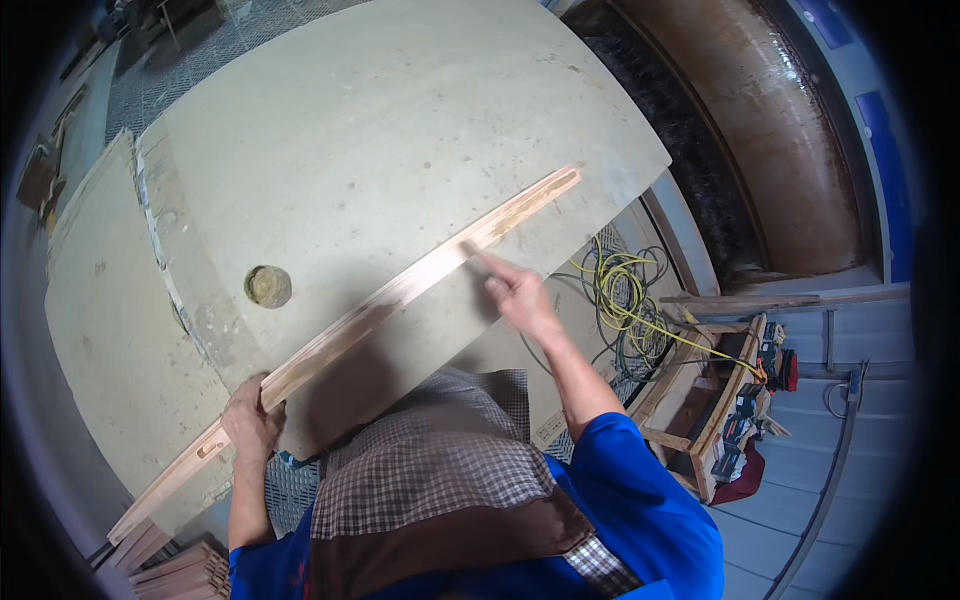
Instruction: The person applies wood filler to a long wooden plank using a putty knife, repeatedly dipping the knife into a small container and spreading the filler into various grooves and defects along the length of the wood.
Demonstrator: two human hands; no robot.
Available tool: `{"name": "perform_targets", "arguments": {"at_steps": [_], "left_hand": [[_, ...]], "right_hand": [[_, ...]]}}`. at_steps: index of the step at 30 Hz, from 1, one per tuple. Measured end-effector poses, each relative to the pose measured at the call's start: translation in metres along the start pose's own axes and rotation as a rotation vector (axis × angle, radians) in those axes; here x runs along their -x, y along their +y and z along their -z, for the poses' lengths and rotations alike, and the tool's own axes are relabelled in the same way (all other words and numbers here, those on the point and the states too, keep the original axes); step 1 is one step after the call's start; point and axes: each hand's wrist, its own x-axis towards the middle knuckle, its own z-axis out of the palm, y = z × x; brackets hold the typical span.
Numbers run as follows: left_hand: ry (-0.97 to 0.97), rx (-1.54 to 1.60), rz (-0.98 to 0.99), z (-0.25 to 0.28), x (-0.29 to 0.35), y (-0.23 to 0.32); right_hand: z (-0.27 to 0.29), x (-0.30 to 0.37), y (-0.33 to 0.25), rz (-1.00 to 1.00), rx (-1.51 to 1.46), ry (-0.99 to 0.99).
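A long, pale wooden rail with a grooved edge lies diagonally across the grey tabletop. Brownish filler-like patches mark parts of its face, and a small slot shows near its lower left end. My left hand is wrapped round the rail toward that end. Over the rail's right half, my right hand is closed, with a thin blurred thing reaching from it to the wood; its kind cannot be made out. A small round tub of yellowish-brown paste sits on the table beyond the rail.
A raised, ragged seam crosses the table at left. Coiled yellow and dark hoses lie on the floor at right, near a wooden rack with boxes. Stacked wooden strips are at lower left; a large brown curved panel stands at far right.
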Motion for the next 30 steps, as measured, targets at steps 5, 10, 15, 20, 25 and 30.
{"name": "perform_targets", "arguments": {"at_steps": [5, 10, 15, 20, 25, 30], "left_hand": [[-0.035, -0.021, 0.087, 0.001, -0.002, 0.006], [-0.024, -0.038, 0.115, -0.002, 0.000, 0.006], [0.015, -0.061, 0.142, -0.005, 0.004, 0.012], [-0.025, -0.066, 0.147, -0.004, -0.001, 0.014], [-0.036, -0.042, 0.152, -0.006, 0.001, 0.005], [-0.057, -0.088, 0.158, -0.002, 0.000, 0.008]], "right_hand": [[0.105, -0.066, 0.048, -0.362, -0.220, 0.251], [0.136, -0.117, 0.109, -0.246, 0.235, 0.260], [0.122, -0.108, 0.078, -0.184, 0.439, 0.093], [0.075, -0.062, 0.044, 0.004, 0.355, -0.051], [0.017, -0.008, 0.008, 0.270, 0.271, -0.185], [0.007, 0.016, -0.020, 0.258, 0.218, -0.358]]}}
